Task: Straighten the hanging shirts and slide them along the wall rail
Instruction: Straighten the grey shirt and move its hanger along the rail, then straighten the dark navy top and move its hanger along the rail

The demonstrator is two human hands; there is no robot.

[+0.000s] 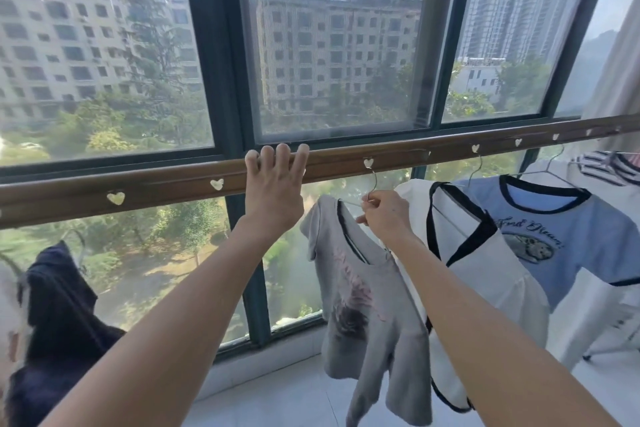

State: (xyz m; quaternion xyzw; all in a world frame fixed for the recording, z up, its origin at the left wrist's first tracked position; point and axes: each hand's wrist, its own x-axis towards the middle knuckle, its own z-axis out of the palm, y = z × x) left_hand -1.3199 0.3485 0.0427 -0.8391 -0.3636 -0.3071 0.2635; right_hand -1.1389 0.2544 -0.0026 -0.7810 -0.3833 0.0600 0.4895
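A brown wall rail (346, 158) with heart-shaped holes runs across the window. My left hand (273, 189) rests on it with its fingertips hooked over the top edge. My right hand (382, 213) pinches the wire hanger (372, 182) of a grey shirt (363, 305), whose hook sits in one heart hole. To the right hang a white shirt with black trim (481, 267), a blue printed shirt (557, 236) and a striped garment (602, 166). A dark navy garment (59, 308) hangs low at the left.
Dark green window frames (221, 55) stand right behind the rail. The white tiled floor (294, 395) lies below, with a low sill along the window. A white drying rack leg (606, 347) shows at the lower right.
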